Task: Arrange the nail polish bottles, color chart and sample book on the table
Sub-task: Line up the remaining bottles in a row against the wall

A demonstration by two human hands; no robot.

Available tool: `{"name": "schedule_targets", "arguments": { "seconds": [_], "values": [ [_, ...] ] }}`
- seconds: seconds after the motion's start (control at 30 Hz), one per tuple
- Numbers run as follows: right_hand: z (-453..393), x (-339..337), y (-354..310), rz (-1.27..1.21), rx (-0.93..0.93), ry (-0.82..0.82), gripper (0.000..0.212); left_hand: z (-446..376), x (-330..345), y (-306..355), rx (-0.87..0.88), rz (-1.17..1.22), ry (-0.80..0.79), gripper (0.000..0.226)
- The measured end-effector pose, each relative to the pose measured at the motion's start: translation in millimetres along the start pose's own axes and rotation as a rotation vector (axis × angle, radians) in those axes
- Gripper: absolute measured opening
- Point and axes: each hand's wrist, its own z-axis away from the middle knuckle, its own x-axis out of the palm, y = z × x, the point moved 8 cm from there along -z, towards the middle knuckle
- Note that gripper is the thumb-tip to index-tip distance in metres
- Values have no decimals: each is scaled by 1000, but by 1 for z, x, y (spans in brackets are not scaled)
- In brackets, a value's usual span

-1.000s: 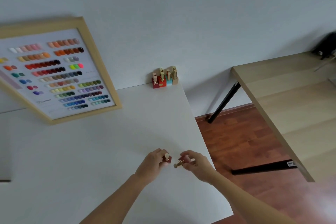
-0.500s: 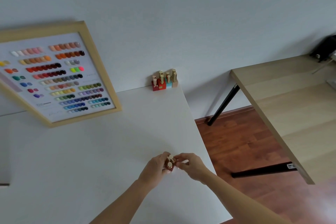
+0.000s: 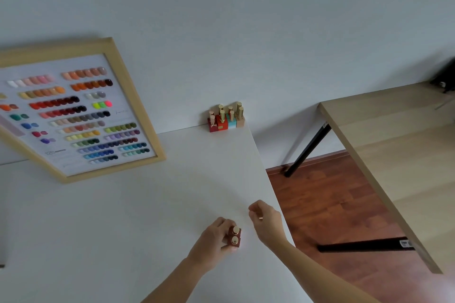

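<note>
My left hand [image 3: 216,241] is closed around two dark red nail polish bottles [image 3: 234,236] with gold caps, standing side by side on the white table [image 3: 123,229] near its right edge. My right hand [image 3: 267,219] hovers just right of them with loosely curled fingers, apart from the bottles and holding nothing I can see. A cluster of several gold-capped bottles [image 3: 226,118] in red, teal and beige stands at the table's back right corner against the wall. The wood-framed color chart [image 3: 81,110] leans on the wall at the back left.
The table's right edge runs close beside my right hand, with red-brown wooden floor [image 3: 320,204] below. A light wooden table [image 3: 394,155] on black legs stands to the right, with a black object [image 3: 444,79] at its far end. A dark item [image 3: 1,265] shows at the left edge.
My right hand brought its bottle up to the one in my left hand, let go and drew back to the right. My left hand now grips both bottles.
</note>
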Motion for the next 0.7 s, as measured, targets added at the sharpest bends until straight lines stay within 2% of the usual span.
{"name": "schedule_targets", "arguments": {
  "seconds": [0.1,0.17,0.3,0.4,0.53,0.7],
  "values": [
    [-27,2,-15,124,-140,61,18,-9,-21,-4,-4,15,96,33],
    [-48,13,-26,243,-226,35,30,-20,-45,-9,-26,31,187,34],
    [-91,37,-36,540,-287,-33,54,-59,-103,-22,-101,87,352,37],
    [-109,49,-33,661,-302,-55,65,-96,-145,-27,-111,66,438,36],
    [-114,52,-31,700,-332,40,65,-147,-186,-35,-105,5,492,35],
    [-117,55,-27,732,-333,62,66,-198,-214,-49,-98,-9,554,31]
  ]
}}
